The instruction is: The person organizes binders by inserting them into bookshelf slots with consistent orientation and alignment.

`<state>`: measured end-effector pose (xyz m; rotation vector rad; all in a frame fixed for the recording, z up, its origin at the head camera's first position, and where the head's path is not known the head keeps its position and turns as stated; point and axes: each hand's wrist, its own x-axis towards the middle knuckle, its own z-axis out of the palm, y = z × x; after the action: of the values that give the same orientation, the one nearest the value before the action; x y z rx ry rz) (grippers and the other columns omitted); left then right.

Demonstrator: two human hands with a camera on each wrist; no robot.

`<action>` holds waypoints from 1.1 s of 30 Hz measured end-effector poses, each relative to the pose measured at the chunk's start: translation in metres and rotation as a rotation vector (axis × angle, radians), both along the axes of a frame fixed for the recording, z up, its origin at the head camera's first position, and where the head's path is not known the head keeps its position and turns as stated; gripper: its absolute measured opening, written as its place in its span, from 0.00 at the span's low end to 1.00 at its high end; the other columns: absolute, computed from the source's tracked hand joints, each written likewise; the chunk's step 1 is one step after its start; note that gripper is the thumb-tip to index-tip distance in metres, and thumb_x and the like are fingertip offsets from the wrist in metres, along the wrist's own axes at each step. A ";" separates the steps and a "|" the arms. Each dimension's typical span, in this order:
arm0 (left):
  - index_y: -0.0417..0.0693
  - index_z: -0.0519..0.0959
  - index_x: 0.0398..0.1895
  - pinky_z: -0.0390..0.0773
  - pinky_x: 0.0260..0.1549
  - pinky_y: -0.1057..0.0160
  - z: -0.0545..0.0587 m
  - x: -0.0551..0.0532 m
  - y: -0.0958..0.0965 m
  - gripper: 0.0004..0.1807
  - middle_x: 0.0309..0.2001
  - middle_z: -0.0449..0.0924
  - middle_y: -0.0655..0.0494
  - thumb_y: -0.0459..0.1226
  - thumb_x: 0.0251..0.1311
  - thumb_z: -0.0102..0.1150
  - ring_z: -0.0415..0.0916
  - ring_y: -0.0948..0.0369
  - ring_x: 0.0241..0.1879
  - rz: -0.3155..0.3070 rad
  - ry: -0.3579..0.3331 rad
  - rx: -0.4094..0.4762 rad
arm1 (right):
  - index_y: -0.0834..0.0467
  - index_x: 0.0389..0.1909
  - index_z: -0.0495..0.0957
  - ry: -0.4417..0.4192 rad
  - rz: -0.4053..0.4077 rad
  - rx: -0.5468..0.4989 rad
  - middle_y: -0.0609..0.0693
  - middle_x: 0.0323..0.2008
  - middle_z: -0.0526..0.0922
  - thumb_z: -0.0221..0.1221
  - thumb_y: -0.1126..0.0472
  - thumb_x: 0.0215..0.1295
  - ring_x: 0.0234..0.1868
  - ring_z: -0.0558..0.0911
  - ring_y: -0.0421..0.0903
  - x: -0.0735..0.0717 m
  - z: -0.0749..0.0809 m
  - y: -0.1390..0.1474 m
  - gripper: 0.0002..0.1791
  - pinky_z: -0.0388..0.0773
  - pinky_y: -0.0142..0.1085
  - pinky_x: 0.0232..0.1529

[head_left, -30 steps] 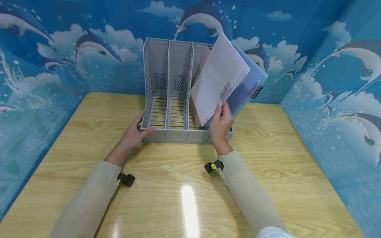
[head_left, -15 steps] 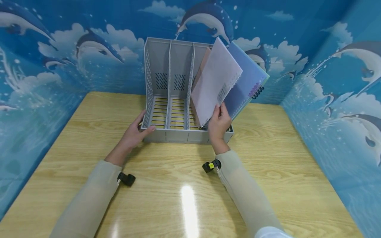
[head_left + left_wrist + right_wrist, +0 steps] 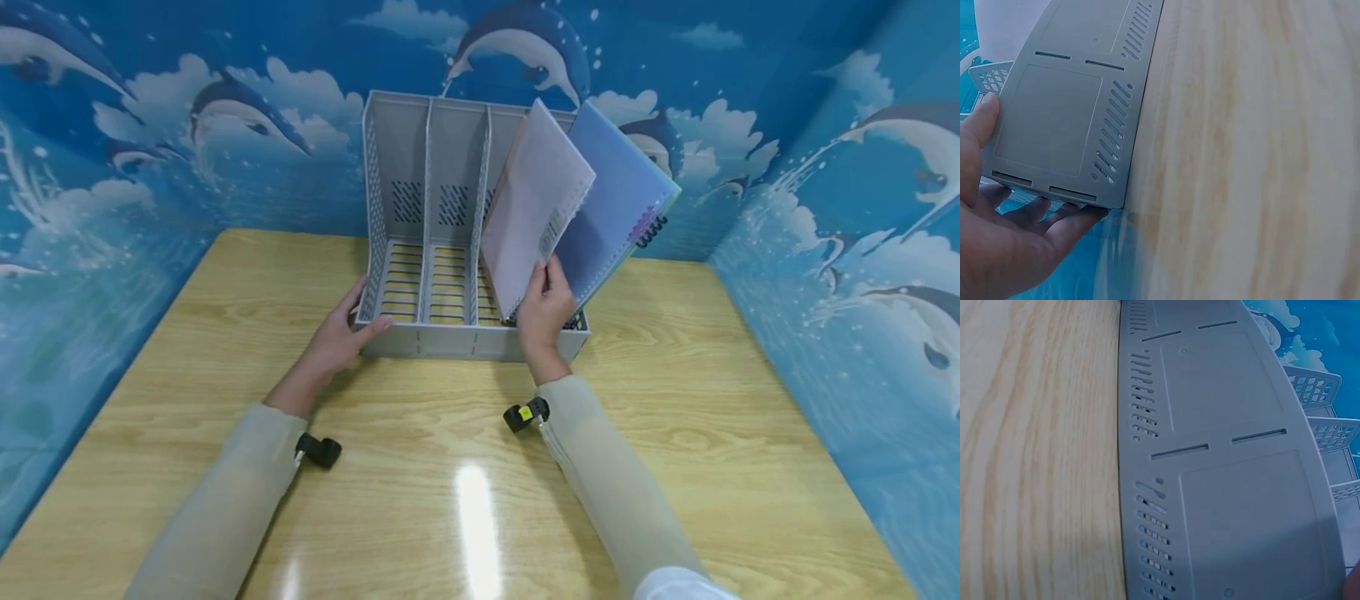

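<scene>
A grey desktop file organizer (image 3: pixel 442 342) with upright dividers stands on the table. My left hand (image 3: pixel 330 337) holds its front left corner; the left wrist view shows the thumb on the organizer's (image 3: pixel 1054 119) rim and the fingers round its side. With thumb and fingertips my right hand (image 3: pixel 545 321) pinches the edge of a pale pink spiral notebook (image 3: pixel 536 192), which leans tilted in the right part of the organizer. Behind it a blue-violet spiral notebook (image 3: pixel 611 183) leans outward to the right. Only a sliver of the right hand (image 3: pixel 1352 584) shows in the right wrist view.
Two compartments on the left show bare slotted floors (image 3: pixel 446 287). The wood-grain table (image 3: pixel 420 500) extends around the organizer. A dolphin-printed backdrop (image 3: pixel 277 192) rises behind and at both sides.
My right hand has moved slightly left, bringing the pale pink notebook left and lower. More of the blue-violet notebook shows behind it. The left hand stays on the organizer's corner.
</scene>
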<state>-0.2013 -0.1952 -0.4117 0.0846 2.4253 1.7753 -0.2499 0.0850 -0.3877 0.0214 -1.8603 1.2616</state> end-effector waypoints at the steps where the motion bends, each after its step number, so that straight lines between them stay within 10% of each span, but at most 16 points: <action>1: 0.62 0.36 0.78 0.61 0.66 0.42 0.001 0.000 0.000 0.50 0.75 0.48 0.38 0.50 0.64 0.59 0.53 0.41 0.71 -0.003 -0.002 0.000 | 0.64 0.50 0.82 0.003 0.003 0.004 0.60 0.45 0.85 0.53 0.66 0.70 0.39 0.85 0.53 0.000 0.000 0.000 0.13 0.82 0.47 0.37; 12: 0.70 0.36 0.77 0.58 0.67 0.40 0.003 0.002 -0.003 0.48 0.75 0.48 0.38 0.48 0.66 0.58 0.51 0.41 0.72 0.010 -0.004 -0.021 | 0.61 0.55 0.80 0.006 -0.003 0.067 0.56 0.52 0.83 0.56 0.67 0.69 0.51 0.83 0.50 -0.005 -0.002 -0.004 0.16 0.81 0.43 0.51; 23: 0.69 0.35 0.77 0.57 0.68 0.41 0.001 0.004 -0.001 0.49 0.75 0.46 0.39 0.49 0.65 0.59 0.49 0.41 0.72 -0.001 -0.012 -0.018 | 0.62 0.54 0.81 -0.111 -0.029 0.105 0.60 0.29 0.77 0.58 0.63 0.68 0.31 0.76 0.55 -0.002 -0.006 -0.002 0.16 0.75 0.47 0.35; 33: 0.69 0.35 0.77 0.55 0.69 0.40 0.001 0.002 0.000 0.48 0.75 0.46 0.39 0.45 0.67 0.58 0.49 0.41 0.72 -0.011 0.010 0.005 | 0.63 0.58 0.75 -0.267 0.029 0.186 0.55 0.28 0.82 0.60 0.62 0.66 0.27 0.80 0.50 -0.004 -0.003 0.000 0.20 0.78 0.43 0.32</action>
<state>-0.1990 -0.1948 -0.4106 0.1076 2.4225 1.7807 -0.2537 0.0851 -0.3910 -0.0210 -2.2102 1.1505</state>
